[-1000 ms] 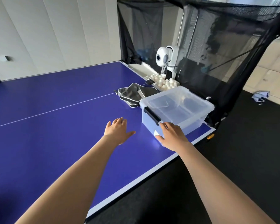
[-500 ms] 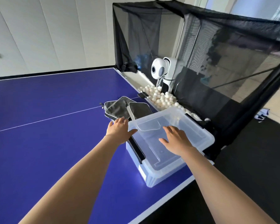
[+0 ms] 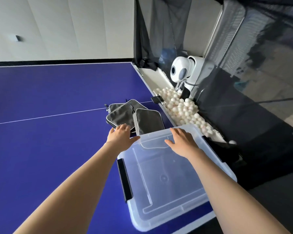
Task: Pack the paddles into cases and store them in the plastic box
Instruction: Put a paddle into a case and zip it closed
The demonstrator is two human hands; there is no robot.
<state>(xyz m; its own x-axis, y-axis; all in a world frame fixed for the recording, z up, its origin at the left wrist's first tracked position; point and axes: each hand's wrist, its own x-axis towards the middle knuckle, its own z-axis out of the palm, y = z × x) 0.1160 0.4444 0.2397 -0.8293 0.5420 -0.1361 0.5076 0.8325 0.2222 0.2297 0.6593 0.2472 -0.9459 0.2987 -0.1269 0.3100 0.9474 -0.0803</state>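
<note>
Head view, looking down at the near right corner of the blue surface (image 3: pixel 49 149).

Clear plastic box (image 3: pixel 167 196) sits at that corner with its translucent lid on; a black latch (image 3: pixel 124 179) shows on its left side, and a second dark latch on the far right side.

Three grey zipped paddle cases (image 3: pixel 125 115) lie overlapped on the surface just beyond the box's far end, straddling the white centre line. The nearest case partly tucks behind the box's far edge. Whether the cases contain paddles cannot be told.

Left hand (image 3: pixel 120 135): fingers spread and straight, over the near edge of the cases, thumb beside the box's far left corner. Contact with the case cannot be confirmed. It holds nothing.

Right hand (image 3: pixel 181 141): fingers spread, palm down over the far end of the lid; holds nothing.

Beyond the surface's right edge: a trough of white balls (image 3: pixel 184 108), a white ball machine (image 3: pixel 184 70), black netting (image 3: pixel 243 48) around both.
</note>
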